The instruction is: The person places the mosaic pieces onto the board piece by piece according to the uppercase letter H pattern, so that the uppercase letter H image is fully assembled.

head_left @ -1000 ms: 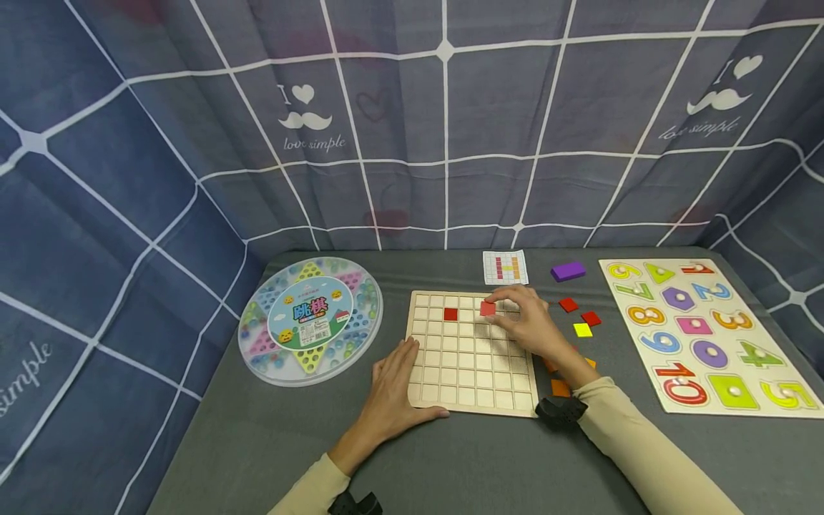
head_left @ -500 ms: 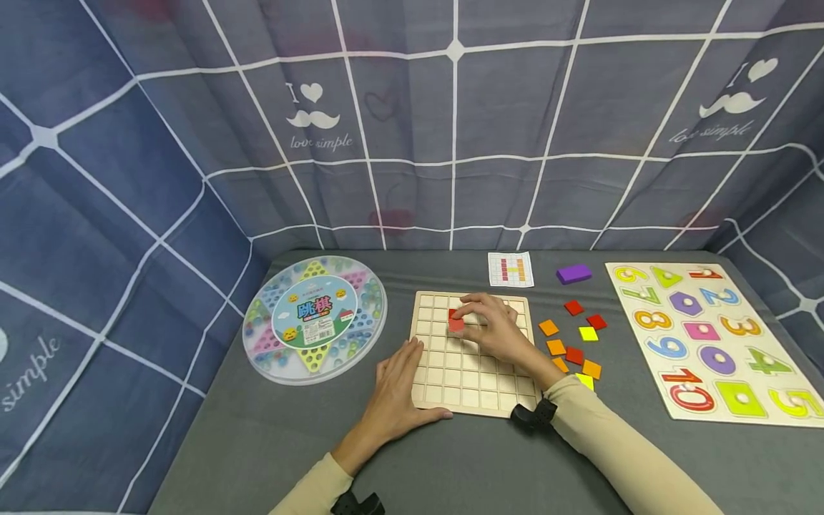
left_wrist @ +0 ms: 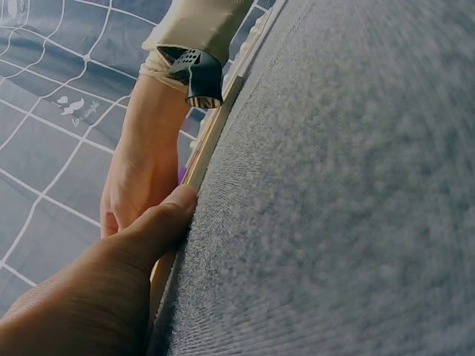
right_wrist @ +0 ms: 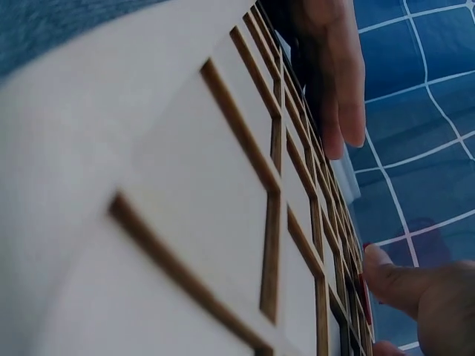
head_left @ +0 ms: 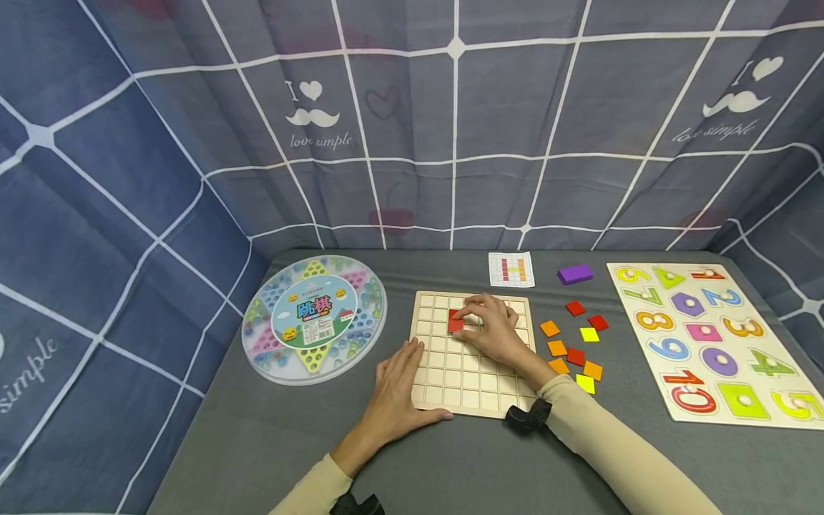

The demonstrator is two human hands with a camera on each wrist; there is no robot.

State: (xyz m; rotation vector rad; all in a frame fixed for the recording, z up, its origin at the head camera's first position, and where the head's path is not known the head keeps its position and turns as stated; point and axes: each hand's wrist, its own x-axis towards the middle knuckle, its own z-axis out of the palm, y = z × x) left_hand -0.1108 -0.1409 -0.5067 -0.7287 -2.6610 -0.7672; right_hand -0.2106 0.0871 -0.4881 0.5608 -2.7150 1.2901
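A light wooden grid board [head_left: 444, 393] lies flat on the grey cloth, its shallow square cells divided by raised ridges. My right hand [head_left: 492, 329] pinches a red square tile [head_left: 455, 326] between thumb and fingers, low over a cell in the upper left part of the board. Directly behind it sits another red tile [head_left: 453, 313]. From the right wrist view I cannot tell whether the pinched tile touches the cell floor. My left hand [head_left: 398, 386] rests along the board's left edge, fingers extended, its thumb [left_wrist: 159, 222] against the front edge.
Loose red, orange [head_left: 556, 348] and yellow [head_left: 589, 334] tiles lie right of the board. A pattern card [head_left: 511, 270] and a purple block [head_left: 575, 274] lie behind. A number puzzle board [head_left: 714, 343] is far right; a round Chinese checkers set [head_left: 314, 318] is left.
My right hand has carried the red tile leftward across the board, from the upper middle to just in front of the placed red tile, and lowered it slightly. My left hand stays put.
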